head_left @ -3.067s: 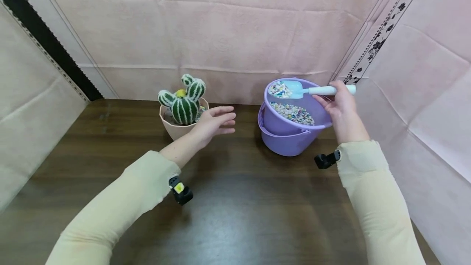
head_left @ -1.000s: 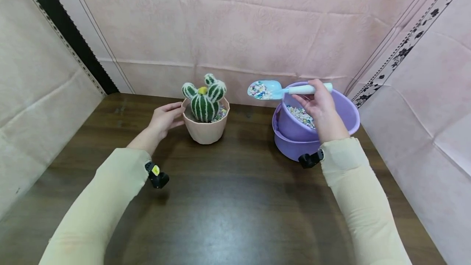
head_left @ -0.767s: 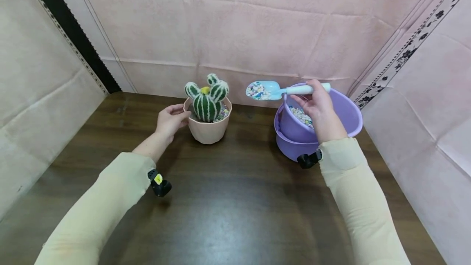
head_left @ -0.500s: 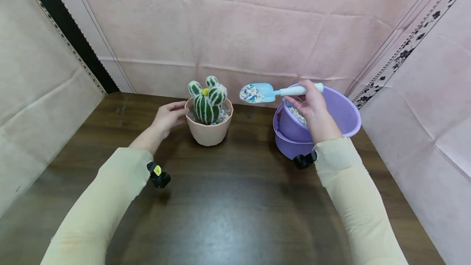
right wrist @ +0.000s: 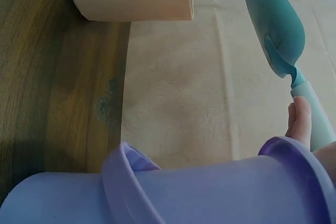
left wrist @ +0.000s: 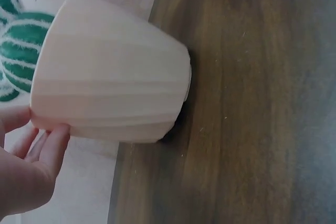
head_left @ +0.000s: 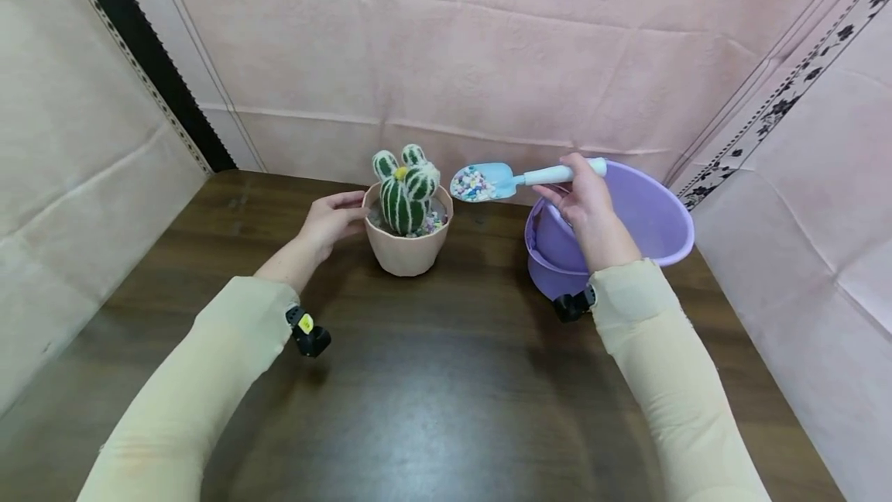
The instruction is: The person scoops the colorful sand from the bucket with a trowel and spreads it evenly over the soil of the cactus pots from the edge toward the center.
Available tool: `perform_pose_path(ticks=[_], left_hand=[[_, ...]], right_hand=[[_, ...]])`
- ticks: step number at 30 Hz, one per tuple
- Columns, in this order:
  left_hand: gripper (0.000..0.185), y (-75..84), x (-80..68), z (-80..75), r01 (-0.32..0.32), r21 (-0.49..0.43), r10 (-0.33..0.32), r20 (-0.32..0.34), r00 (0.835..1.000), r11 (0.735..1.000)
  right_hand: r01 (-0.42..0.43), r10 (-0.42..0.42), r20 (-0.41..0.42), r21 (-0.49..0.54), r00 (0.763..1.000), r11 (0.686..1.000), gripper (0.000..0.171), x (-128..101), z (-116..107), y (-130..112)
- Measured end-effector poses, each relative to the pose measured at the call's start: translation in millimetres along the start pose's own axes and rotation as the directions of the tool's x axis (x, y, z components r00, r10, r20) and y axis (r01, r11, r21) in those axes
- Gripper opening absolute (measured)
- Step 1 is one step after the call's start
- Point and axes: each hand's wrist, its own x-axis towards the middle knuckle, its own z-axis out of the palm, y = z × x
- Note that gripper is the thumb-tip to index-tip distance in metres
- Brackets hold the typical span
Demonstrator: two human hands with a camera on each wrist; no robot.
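A pink pot (head_left: 409, 248) with a green striped toy cactus (head_left: 407, 194) and coloured pebbles stands at the back of the wooden table (head_left: 432, 378). My left hand (head_left: 333, 217) rests against the pot's left side, fingers fairly straight at the rim; the left wrist view shows these fingers (left wrist: 50, 148) by the pot (left wrist: 110, 93). My right hand (head_left: 584, 200) grips the white handle of a light blue scoop (head_left: 481, 181) heaped with pebbles, its blade hovering just right of the pot's rim. The right wrist view shows the scoop (right wrist: 278, 27) from below.
A purple bucket (head_left: 648, 211) nested in a second one (head_left: 550, 273) stands at the right, under my right wrist. Pink fabric walls close the back and both sides. The bucket's rim (right wrist: 210, 192) fills the bottom of the right wrist view.
My right hand has carried the loaded scoop left from over the bucket to beside the cactus pot. My left hand went from the pot's right to its left side and stays against it.
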Motion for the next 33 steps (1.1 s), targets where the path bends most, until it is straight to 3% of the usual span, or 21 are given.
perform_pose_path(ticks=[4,13,16,22,30,33], left_hand=[[0.049,0.5,7.2,0.5,0.004,0.009,-0.004,0.007,1.0,1.0],[0.048,0.8,6.2,2.2,0.0,0.0,0.0,-0.004,1.0,1.0],[0.048,0.2,6.6,2.9,0.002,0.008,-0.001,-0.007,1.0,1.0],[0.047,-1.0,7.6,3.0,0.002,0.037,-0.002,-0.015,1.0,0.999],[0.047,-1.5,8.0,2.9,0.002,0.038,-0.002,-0.02,1.0,0.999],[0.047,-1.0,7.5,3.6,0.002,0.039,-0.001,-0.02,1.0,0.999]], right_hand=[[0.048,-0.048,0.016,-0.017,0.999,0.999,0.008,-3,1,1],[0.131,-0.133,-0.009,-0.112,0.991,0.985,0.009,-3,10,6],[0.14,-0.141,-0.003,-0.137,0.99,0.981,0.019,-3,12,8],[0.184,-0.188,-0.002,-0.206,0.982,0.961,0.061,-4,16,13],[0.255,-0.258,0.023,-0.264,0.966,0.93,0.071,-4,22,19],[0.266,-0.269,0.031,-0.283,0.963,0.921,0.065,-4,24,21]])
